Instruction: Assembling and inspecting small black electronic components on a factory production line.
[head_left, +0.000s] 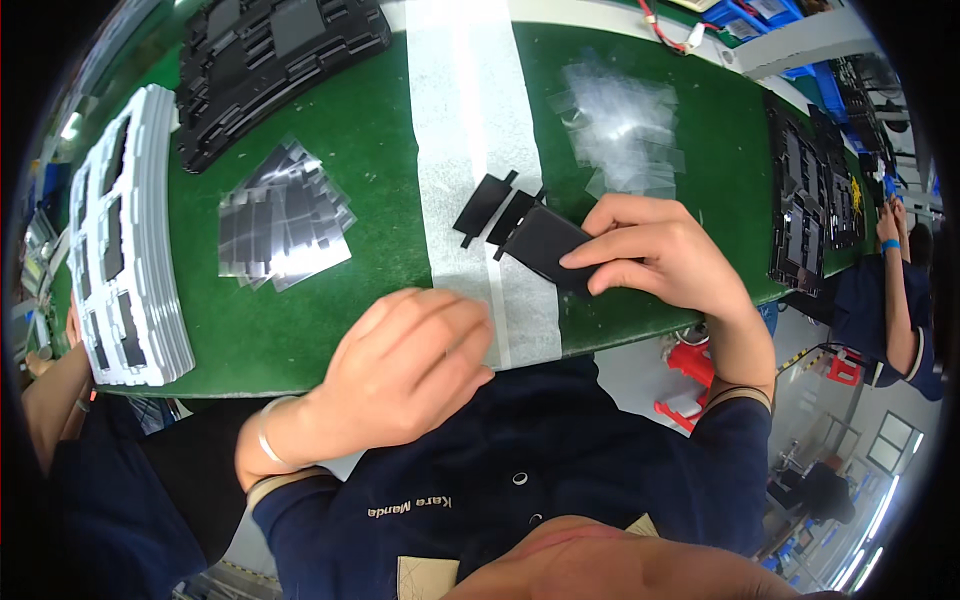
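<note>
My right hand (655, 250) grips a flat black rectangular piece with rounded corners (543, 245), thumb and fingers at its right end, above the white strip (465, 110) that crosses the green table. Close to its upper left lie two thin black pieces with small tabs, one farther left (484, 207) and one (512, 214) partly covered by the held piece. Nearer to me, my left hand (405, 365) hovers by the table's front edge with its fingers curled together. Whatever those fingers may hold is hidden.
Clear film sheets with dark patches (285, 215) lie fanned out on the left; more clear films (625, 125) are heaped at the back right. White trays (125, 240) are stacked at far left, black trays (280, 70) behind. More black trays (795, 190) stand right. Co-workers sit either side.
</note>
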